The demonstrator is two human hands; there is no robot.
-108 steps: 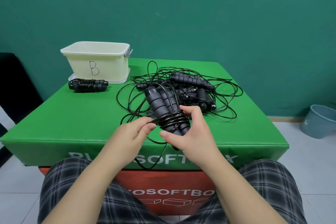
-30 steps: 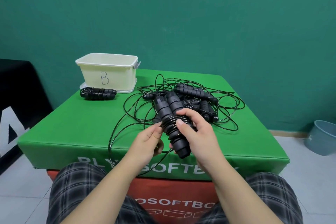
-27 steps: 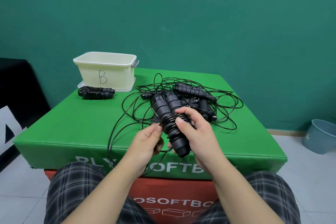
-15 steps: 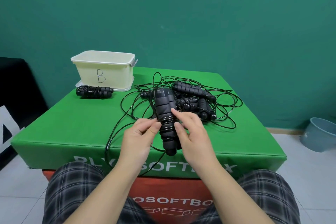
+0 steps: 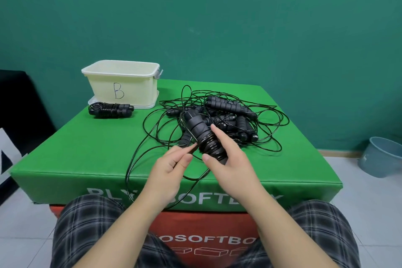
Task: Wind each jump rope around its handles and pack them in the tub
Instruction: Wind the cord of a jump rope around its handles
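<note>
Teal wall [image 5: 217, 28] behind. Green padded counter [image 5: 87, 148] on a red base, white lettering along the front edge. Plaid-trousered knees at the bottom of the frame. Grey-blue bucket [image 5: 379, 158] on the floor, far right. Cream tub [image 5: 121, 81] marked "B" at the counter's far left corner, standing on a pale lid [image 5: 139, 105].

Tangled pile of ropes [image 5: 228, 115] right of centre: black cords looping wide, several ribbed black handles among them; exact number not readable. One wound jump rope [image 5: 109, 110] lying just in front of the tub, cord coiled round its paired handles.

Both forearms reaching forward from below, bare, meeting above the counter's near edge. Right hand [image 5: 230, 163] curled round the lower end of a pair of handles [image 5: 201, 131], thumb pressed against the near side, forefinger stretched up along them; handles tilted, upper ends pointing away and left, above the pile's near side. Several turns of cord already round their lower half. Left hand [image 5: 171, 164] just beside, left of the handles, thumb and fingers pinching the loose cord [image 5: 139, 154] where it runs to the windings. Remaining cord sweeping out in a loop over the counter and down across the front edge.
</note>
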